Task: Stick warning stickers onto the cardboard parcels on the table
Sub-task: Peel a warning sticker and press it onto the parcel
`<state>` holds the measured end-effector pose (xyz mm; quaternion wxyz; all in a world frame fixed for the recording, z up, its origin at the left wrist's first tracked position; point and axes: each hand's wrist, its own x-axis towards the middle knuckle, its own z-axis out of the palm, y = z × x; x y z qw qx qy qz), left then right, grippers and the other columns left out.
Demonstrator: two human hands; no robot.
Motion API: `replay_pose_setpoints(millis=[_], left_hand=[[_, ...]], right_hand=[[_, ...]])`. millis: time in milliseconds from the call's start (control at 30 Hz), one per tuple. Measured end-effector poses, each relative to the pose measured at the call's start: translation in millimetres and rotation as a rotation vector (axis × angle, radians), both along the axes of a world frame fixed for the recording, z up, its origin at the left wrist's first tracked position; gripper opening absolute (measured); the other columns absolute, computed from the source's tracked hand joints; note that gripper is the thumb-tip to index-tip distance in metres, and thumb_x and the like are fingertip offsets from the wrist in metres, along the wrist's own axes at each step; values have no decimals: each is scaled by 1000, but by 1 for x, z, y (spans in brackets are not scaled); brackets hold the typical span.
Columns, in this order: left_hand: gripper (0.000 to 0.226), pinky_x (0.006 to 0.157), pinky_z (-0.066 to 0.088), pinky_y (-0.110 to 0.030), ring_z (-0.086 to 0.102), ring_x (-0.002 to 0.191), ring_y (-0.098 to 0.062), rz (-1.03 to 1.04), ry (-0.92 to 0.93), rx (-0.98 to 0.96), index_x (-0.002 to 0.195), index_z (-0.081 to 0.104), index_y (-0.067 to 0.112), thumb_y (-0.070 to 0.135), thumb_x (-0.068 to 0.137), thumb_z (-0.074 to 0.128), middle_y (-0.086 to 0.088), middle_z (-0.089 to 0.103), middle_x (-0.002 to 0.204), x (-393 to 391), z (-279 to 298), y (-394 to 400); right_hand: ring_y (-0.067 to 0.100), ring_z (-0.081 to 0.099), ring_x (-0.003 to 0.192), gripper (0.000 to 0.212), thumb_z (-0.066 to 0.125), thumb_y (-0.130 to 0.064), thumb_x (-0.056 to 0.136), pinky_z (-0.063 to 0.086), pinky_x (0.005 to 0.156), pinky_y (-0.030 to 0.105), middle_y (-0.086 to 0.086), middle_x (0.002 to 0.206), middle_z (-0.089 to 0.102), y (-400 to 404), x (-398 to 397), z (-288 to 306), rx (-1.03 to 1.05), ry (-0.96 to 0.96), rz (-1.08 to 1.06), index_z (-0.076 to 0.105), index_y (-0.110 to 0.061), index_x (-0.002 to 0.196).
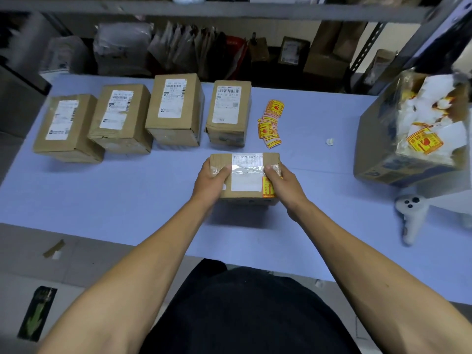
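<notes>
the cardboard parcel (245,176) sits on the blue table (127,200) between both hands. the left hand (210,180) and right hand (281,181) grip its ends, the right one beside a yellow warning sticker (267,187). loose stickers (269,123) lie just beyond.

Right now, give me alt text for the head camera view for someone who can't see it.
Two bare hands, left hand and right hand, grip a cardboard parcel bearing a yellow warning sticker on a blue table. Four more parcels stand in a row behind, loose stickers to their right.
</notes>
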<state>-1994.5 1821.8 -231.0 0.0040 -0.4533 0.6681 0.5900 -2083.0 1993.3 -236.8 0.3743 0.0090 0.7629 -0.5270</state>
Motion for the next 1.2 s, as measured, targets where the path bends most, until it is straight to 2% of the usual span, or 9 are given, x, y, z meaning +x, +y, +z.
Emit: replay_pose_setpoints(millis=[233, 300, 367, 433, 567, 700, 767, 900, 1200], left_hand=[[47, 98, 52, -41, 62, 109, -19, 48, 43, -17, 138, 48, 26, 35, 94, 61, 1, 63, 124, 17, 20, -3], [43, 96, 53, -39, 63, 106, -18, 67, 62, -16, 136, 50, 26, 34, 95, 61, 1, 64, 122, 29, 25, -11], [39, 93, 53, -37, 63, 106, -18, 82, 81, -18, 132, 52, 26, 34, 95, 61, 2, 65, 120, 43, 28, -21], [34, 90, 54, -35, 64, 104, -17, 102, 98, -21, 128, 53, 27, 32, 95, 61, 1, 65, 120, 60, 32, -34], [39, 96, 52, -41, 65, 103, -17, 139, 120, -23, 126, 56, 27, 37, 89, 64, 4, 67, 117, 106, 35, -70], [31, 97, 52, -46, 67, 102, -18, 174, 123, -38, 109, 59, 32, 43, 81, 63, 5, 69, 112, 164, 37, -122], [33, 96, 53, -45, 68, 100, -18, 210, 131, -46, 109, 60, 31, 44, 79, 64, 5, 71, 110, 192, 38, -150], [24, 91, 55, -36, 68, 95, -15, 253, 162, -47, 116, 60, 25, 29, 92, 64, 0, 71, 113, 243, 45, -203], [24, 89, 55, -36, 67, 101, -18, 332, 166, -51, 117, 59, 23, 30, 95, 61, 4, 70, 108, 329, 52, -298]], right_hand=[[18, 65, 109, 41, 46, -52, 97, 57, 90, 45, -5, 124, 66, -7, 10, 12, -15, 39, 52, 52, -37, 135], [18, 64, 111, 42, 46, -53, 97, 55, 90, 39, -5, 125, 66, -17, 18, 16, -21, 58, 78, 52, -36, 135], [17, 63, 112, 42, 46, -51, 99, 52, 76, 27, -5, 125, 65, -29, 29, 22, -29, 65, 98, 51, -34, 137], [16, 62, 111, 40, 46, -51, 99, 47, 72, 22, -5, 126, 64, -44, 42, 25, -31, 76, 123, 52, -36, 136], [17, 61, 114, 41, 47, -54, 97, 47, 88, 32, -5, 128, 64, -87, 80, 26, -35, 101, 170, 53, -37, 134], [18, 61, 113, 39, 46, -58, 95, 48, 95, 37, -5, 127, 64, -142, 131, 29, -41, 112, 215, 53, -40, 129], [17, 63, 112, 39, 47, -61, 91, 49, 99, 41, -6, 126, 66, -172, 158, 31, -51, 128, 235, 56, -42, 124], [15, 64, 109, 32, 47, -58, 94, 51, 97, 39, -8, 122, 68, -229, 206, 37, -74, 140, 263, 58, -42, 119], [12, 65, 105, 23, 45, -59, 96, 49, 86, 30, -10, 120, 67, -335, 279, 47, -78, 139, 382, 52, -47, 115]])
